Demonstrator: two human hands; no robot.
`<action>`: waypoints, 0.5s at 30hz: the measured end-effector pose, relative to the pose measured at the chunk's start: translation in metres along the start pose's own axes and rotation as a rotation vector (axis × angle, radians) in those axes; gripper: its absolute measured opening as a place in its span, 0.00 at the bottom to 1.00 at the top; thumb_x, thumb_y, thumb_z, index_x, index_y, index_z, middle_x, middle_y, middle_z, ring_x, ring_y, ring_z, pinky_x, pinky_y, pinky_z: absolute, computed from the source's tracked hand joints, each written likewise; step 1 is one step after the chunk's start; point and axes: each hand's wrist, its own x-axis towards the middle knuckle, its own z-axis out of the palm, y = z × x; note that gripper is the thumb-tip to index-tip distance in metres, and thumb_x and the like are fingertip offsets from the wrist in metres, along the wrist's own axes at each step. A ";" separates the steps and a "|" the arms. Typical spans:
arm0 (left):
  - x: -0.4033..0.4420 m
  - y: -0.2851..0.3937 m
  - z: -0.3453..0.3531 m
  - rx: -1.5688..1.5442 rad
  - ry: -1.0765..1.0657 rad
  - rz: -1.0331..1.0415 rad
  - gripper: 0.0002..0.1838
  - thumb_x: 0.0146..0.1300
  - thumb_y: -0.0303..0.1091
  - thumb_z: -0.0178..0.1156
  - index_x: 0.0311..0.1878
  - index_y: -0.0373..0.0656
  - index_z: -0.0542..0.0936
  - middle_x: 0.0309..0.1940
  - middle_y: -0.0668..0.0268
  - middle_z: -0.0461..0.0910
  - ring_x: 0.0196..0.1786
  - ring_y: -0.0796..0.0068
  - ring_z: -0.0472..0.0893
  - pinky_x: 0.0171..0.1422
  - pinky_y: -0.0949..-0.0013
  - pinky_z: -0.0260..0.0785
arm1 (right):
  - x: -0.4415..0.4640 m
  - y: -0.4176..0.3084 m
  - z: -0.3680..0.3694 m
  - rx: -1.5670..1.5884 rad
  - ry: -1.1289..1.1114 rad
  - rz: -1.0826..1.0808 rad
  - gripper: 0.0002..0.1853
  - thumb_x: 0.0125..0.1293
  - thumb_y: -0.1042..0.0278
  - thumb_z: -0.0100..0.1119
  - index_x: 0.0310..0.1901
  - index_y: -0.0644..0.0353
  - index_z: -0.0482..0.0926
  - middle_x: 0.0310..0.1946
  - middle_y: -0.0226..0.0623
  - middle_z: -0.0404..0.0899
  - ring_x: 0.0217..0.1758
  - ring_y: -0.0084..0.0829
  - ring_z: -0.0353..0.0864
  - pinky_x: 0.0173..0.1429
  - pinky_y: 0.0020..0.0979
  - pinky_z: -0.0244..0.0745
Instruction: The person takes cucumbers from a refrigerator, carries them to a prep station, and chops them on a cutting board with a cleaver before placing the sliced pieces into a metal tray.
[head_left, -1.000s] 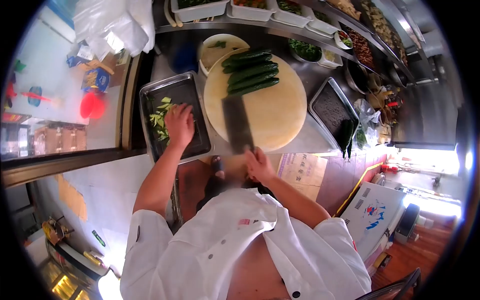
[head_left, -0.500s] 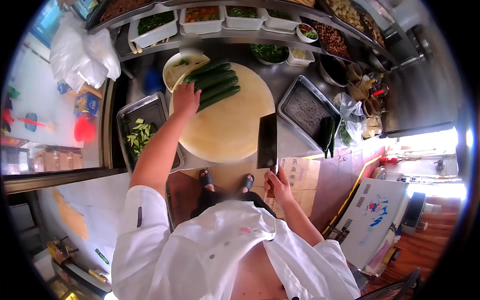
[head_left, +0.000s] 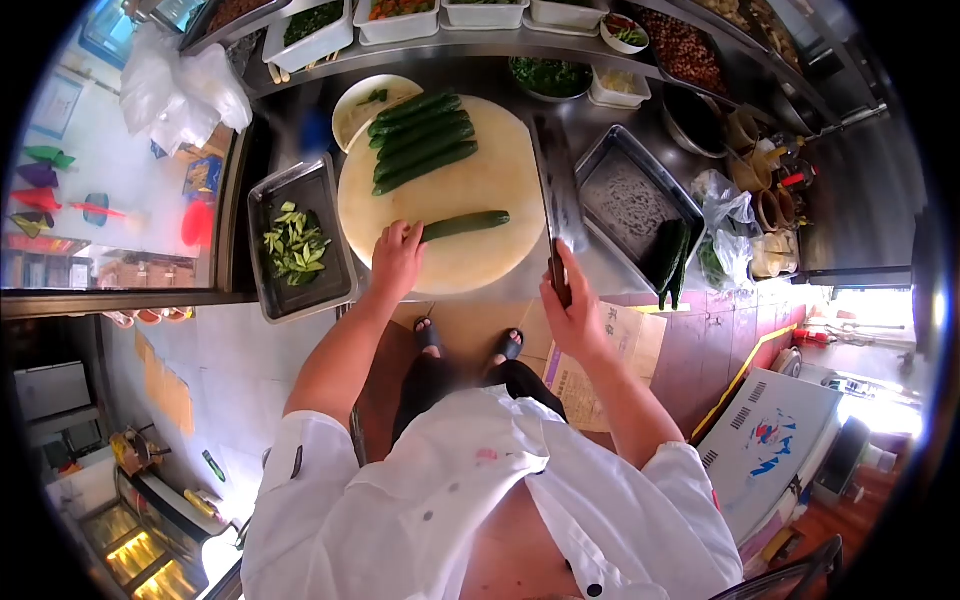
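Observation:
A single cucumber point(head_left: 468, 223) lies near the front of the round cutting board point(head_left: 440, 268). My left hand point(head_left: 398, 258) is closed on its left end, fingers bent over it. Further back on the board, several whole cucumbers point(head_left: 425, 150) lie side by side in a slanted row. My right hand point(head_left: 574, 308) grips the handle of a cleaver point(head_left: 560, 180). Its blade points away from me, seen nearly edge-on along the board's right rim. Whether the blade touches the board I cannot tell.
Left of the board, a metal tray point(head_left: 337, 262) holds cut green pieces point(head_left: 294, 246). A white bowl point(head_left: 348, 104) stands behind the board. On the right, another metal tray point(head_left: 603, 222) has dark cucumbers point(head_left: 670, 258) at its near corner. Food containers point(head_left: 400, 27) line the shelf at the back.
My left hand has moved from the cucumber row towards me, and one cucumber now lies apart at the front. The cleaver has moved forward, beside the board, and its blade has turned nearly edge-on.

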 end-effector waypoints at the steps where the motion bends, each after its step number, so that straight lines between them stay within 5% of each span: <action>1: 0.000 0.000 -0.001 0.031 0.001 0.000 0.23 0.64 0.34 0.70 0.63 0.42 0.81 0.47 0.59 0.77 0.51 0.57 0.79 0.56 0.57 0.76 | 0.007 -0.011 -0.001 0.001 -0.003 0.005 0.34 0.75 0.76 0.59 0.81 0.58 0.60 0.49 0.39 0.80 0.38 0.29 0.83 0.40 0.33 0.81; 4: -0.005 -0.007 0.005 -0.014 -0.042 -0.009 0.22 0.64 0.33 0.70 0.61 0.41 0.82 0.46 0.60 0.77 0.50 0.58 0.80 0.53 0.58 0.78 | 0.022 -0.026 0.013 -0.143 0.132 -0.082 0.32 0.72 0.75 0.64 0.75 0.63 0.68 0.46 0.47 0.83 0.42 0.42 0.87 0.46 0.41 0.83; 6: -0.005 -0.013 0.010 -0.014 -0.038 -0.003 0.22 0.64 0.34 0.70 0.60 0.40 0.81 0.46 0.59 0.76 0.50 0.58 0.80 0.53 0.58 0.78 | 0.016 -0.003 0.044 -0.284 0.249 -0.140 0.35 0.68 0.74 0.64 0.77 0.54 0.67 0.53 0.52 0.83 0.39 0.57 0.87 0.42 0.48 0.83; 8: -0.002 -0.018 0.013 -0.015 -0.024 0.002 0.22 0.64 0.35 0.70 0.59 0.39 0.81 0.46 0.59 0.76 0.50 0.57 0.80 0.53 0.58 0.78 | -0.009 0.046 0.094 -0.350 0.255 -0.074 0.38 0.68 0.71 0.63 0.79 0.51 0.64 0.51 0.58 0.84 0.38 0.59 0.86 0.46 0.51 0.84; 10: -0.001 -0.017 0.010 -0.018 -0.023 0.013 0.21 0.63 0.35 0.70 0.58 0.38 0.80 0.46 0.59 0.76 0.51 0.57 0.80 0.53 0.58 0.79 | -0.040 0.090 0.123 -0.291 -0.049 0.177 0.40 0.67 0.70 0.62 0.81 0.47 0.61 0.49 0.60 0.85 0.42 0.62 0.86 0.50 0.54 0.83; 13: 0.001 -0.026 0.014 -0.023 -0.011 0.065 0.21 0.62 0.35 0.70 0.56 0.38 0.80 0.47 0.58 0.76 0.51 0.56 0.80 0.53 0.58 0.79 | -0.025 0.072 0.109 -0.294 -0.244 0.473 0.41 0.67 0.69 0.60 0.82 0.42 0.60 0.49 0.59 0.85 0.45 0.63 0.86 0.54 0.55 0.82; 15: -0.010 -0.027 0.011 -0.043 -0.015 0.080 0.20 0.62 0.35 0.70 0.56 0.38 0.80 0.47 0.58 0.77 0.50 0.56 0.80 0.53 0.58 0.79 | -0.012 0.031 0.093 -0.286 -0.155 0.387 0.42 0.67 0.70 0.60 0.82 0.41 0.59 0.49 0.59 0.85 0.45 0.63 0.86 0.53 0.54 0.82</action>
